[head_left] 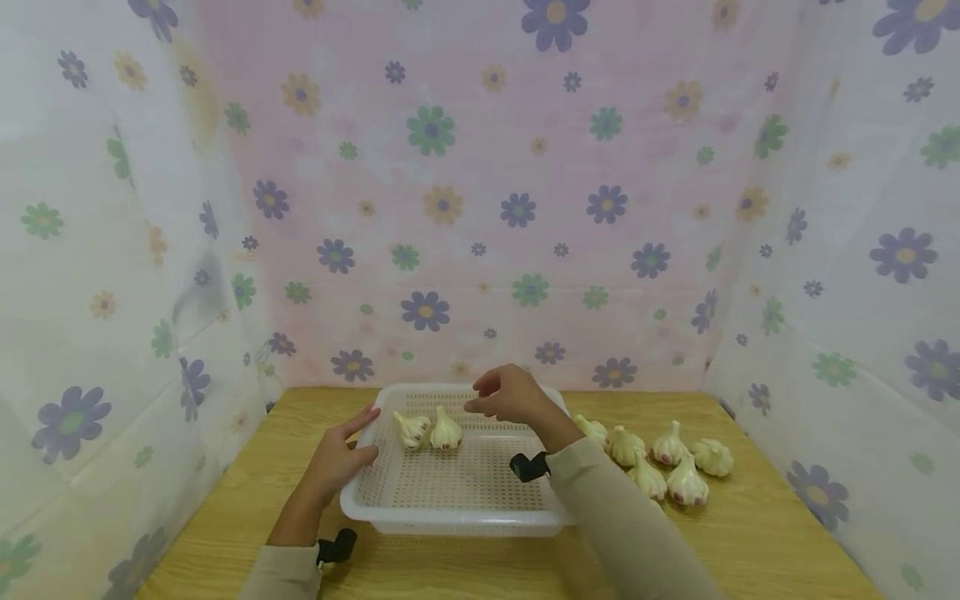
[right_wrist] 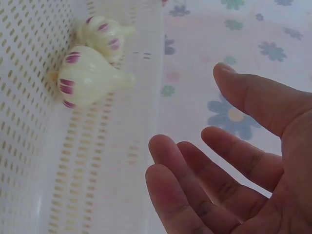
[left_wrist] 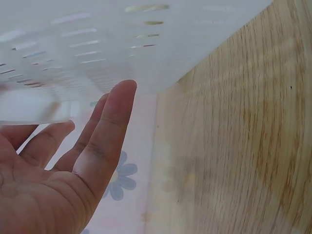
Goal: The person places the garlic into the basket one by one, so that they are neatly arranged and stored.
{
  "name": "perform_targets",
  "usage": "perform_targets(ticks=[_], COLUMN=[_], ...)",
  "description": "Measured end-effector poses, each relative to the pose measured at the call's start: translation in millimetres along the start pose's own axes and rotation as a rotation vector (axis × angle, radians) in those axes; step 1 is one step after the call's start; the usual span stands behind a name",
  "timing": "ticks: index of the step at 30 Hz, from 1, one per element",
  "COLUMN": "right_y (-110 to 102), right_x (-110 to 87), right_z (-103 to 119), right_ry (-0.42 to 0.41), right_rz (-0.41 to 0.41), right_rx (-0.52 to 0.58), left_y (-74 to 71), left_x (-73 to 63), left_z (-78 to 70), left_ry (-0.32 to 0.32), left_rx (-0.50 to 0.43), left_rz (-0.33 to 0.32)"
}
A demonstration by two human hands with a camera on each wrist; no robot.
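A white perforated plastic basket (head_left: 465, 523) stands on the wooden table. My left hand (head_left: 330, 462) holds its left rim, with thumb and index finger over the edge; in the left wrist view the other fingers (left_wrist: 109, 126) lie along the outer wall beneath. Two garlic bulbs lie side by side in the basket's back left: a left bulb (head_left: 412, 431) and a right bulb (head_left: 446, 430), purple-marked in the right wrist view. My right hand (head_left: 513, 396) hovers over the basket's back right, fingers loosely bent and holding nothing, apart from the bulbs.
Several more garlic bulbs (head_left: 687, 481) lie grouped on the table (head_left: 757, 533) right of the basket, partly behind my right forearm. Flower-patterned cloth (head_left: 480, 208) walls off the back and both sides. A small black device (head_left: 529, 467) sits at each wrist.
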State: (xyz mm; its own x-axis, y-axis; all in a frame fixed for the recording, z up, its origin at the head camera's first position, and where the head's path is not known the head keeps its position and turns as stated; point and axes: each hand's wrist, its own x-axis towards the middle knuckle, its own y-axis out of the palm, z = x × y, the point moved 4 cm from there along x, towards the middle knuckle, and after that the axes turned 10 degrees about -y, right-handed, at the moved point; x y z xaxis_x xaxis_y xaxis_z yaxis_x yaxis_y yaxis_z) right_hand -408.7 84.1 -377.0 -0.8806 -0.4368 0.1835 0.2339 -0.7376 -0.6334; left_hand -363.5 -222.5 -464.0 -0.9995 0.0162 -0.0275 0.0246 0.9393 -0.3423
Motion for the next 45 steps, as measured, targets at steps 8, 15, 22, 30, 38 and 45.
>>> perform_targets(ticks=[8,15,22,30,38,45], right_y=[-30.9,-64.3,-101.8,-123.5,-143.5,-153.7], right_x=[-26.0,-65.3,-108.0,-136.9,-157.3,-176.5], right_z=[4.9,-5.6,-29.3,-42.8,-57.6,-81.8], right_ry=[-0.056,-0.123,-0.097,-0.092,-0.05,-0.014], right_rz=[-0.037,-0.085,-0.215,-0.294,-0.346,-0.362], right_rx=[-0.058,-0.038,-0.033,-0.041,-0.094,-0.121], left_y=[0.5,-1.3,-4.1,-8.4,-8.2,-3.4], left_x=[0.8,-1.9,-2.7,1.0,4.0,4.7], left_z=[-0.8,-4.5,-7.7,-9.2,-11.0,-9.1], left_ry=[-0.002,0.015,0.016,0.007,-0.05,-0.044], left_rx=[-0.019,-0.025,0.039,0.088,0.082,0.053], left_rz=[0.026,0.041,0.061,0.037,-0.047,-0.072])
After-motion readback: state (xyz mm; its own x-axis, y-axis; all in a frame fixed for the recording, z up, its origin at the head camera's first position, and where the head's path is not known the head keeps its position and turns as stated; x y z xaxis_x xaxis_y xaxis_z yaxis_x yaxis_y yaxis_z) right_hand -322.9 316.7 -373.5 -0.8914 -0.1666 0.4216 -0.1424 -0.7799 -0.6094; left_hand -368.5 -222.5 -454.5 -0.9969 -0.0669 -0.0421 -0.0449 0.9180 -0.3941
